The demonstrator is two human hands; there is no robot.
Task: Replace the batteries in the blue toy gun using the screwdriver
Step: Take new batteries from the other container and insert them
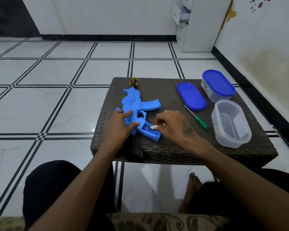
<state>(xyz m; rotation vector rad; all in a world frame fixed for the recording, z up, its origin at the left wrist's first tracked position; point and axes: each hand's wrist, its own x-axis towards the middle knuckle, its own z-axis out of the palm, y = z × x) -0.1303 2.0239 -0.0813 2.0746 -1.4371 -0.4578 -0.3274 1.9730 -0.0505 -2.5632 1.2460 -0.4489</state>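
The blue toy gun (pixel 135 105) lies on the left part of a small dark woven table (pixel 167 147), its yellow-black muzzle pointing away. My left hand (pixel 119 126) rests flat on the gun's rear body and holds it down. The grip's battery compartment is uncovered. My right hand (pixel 172 125) pinches a small battery (pixel 154 127), one end of which sits in that compartment. A screwdriver (pixel 198 118) with a green handle lies on the table to the right of my right hand, untouched.
A loose blue lid (pixel 191 96) lies flat behind the screwdriver. A lidded blue-topped container (pixel 218 85) stands at the back right, and an uncovered clear container (pixel 230 124) stands at the front right. A small black piece (pixel 138 153) sits at the table's front edge. White tiled floor surrounds the table.
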